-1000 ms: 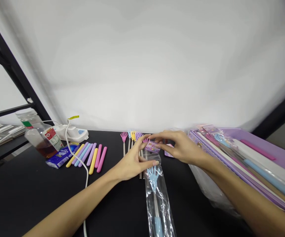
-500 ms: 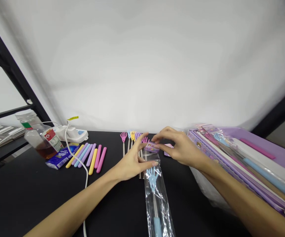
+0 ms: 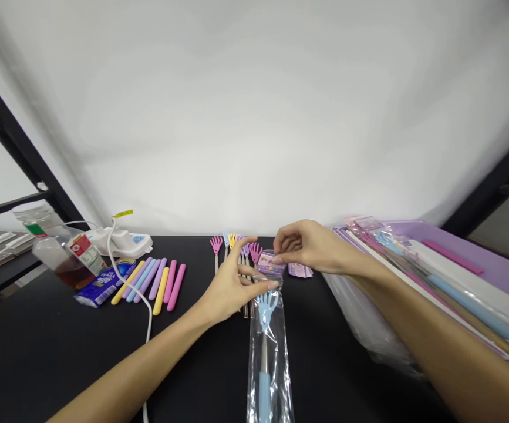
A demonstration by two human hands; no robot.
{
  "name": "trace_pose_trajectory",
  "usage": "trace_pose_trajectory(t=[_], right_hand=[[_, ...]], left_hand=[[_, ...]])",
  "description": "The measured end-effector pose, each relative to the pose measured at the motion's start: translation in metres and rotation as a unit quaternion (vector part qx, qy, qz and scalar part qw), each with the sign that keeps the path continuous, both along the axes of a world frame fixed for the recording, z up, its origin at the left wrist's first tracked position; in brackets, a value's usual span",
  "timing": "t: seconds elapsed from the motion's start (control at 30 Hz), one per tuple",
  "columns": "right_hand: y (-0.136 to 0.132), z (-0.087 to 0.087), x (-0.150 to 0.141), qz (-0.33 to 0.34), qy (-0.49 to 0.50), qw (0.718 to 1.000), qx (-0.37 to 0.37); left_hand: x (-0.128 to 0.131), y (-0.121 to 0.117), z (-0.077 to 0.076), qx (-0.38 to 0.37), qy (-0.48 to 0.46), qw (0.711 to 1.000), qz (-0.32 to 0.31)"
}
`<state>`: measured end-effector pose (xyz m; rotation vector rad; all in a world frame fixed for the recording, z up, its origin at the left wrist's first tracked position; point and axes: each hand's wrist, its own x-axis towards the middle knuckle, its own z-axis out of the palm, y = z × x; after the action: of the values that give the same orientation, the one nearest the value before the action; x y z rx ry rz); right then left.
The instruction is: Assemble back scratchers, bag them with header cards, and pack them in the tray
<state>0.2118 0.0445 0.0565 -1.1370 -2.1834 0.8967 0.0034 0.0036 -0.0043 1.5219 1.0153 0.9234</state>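
A light-blue hand-shaped back scratcher (image 3: 265, 311) lies in a clear plastic bag (image 3: 280, 352) on the black table. Near the bag's top, my left hand (image 3: 230, 288) pinches its edge, thumb across the plastic and index finger stretched away. At the same end, my right hand (image 3: 309, 247) has its thumb tip on a small purple printed card (image 3: 268, 264), its other fingers curled. Whether that card sits fully inside the bag cannot be made out. Several similar cards (image 3: 300, 270) lie under the right hand. Behind the left hand are several unbagged back scratchers (image 3: 216, 249), partly hidden.
Coloured handle tubes (image 3: 176, 288) lie to the left, crossed by a white cable (image 3: 149, 329). Beyond them are a blue packet (image 3: 100, 288), a power strip (image 3: 137, 245) and a tilted bottle (image 3: 67, 252). At right, a purple box (image 3: 413, 229) holds bagged back scratchers.
My right hand has drawn slightly back, its fingers curling, so more of the card shows. The loose cards are more visible. The view has shifted slightly.
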Motion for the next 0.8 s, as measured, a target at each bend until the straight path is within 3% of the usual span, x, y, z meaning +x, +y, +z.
trace_pose_trajectory(t=[0.13, 0.37, 0.6, 0.8], right_hand=[[0.007, -0.005, 0.003, 0.008, 0.049, 0.997, -0.051], [0.011, -0.011, 0.008, 0.016, 0.05, 0.995, -0.085], [0.012, -0.02, 0.001, -0.042, 0.123, 0.983, -0.132], [-0.003, -0.011, 0.001, -0.01, 0.132, 0.988, -0.078]], left_hand=[[0.0, 0.0, 0.001, 0.012, 0.005, 1.0, 0.006], [0.0, 0.001, -0.003, 0.041, -0.006, 0.999, 0.025], [0.0, 0.002, -0.004, 0.039, -0.009, 0.999, 0.03], [-0.001, 0.009, -0.004, 0.065, -0.035, 0.996, 0.048]])
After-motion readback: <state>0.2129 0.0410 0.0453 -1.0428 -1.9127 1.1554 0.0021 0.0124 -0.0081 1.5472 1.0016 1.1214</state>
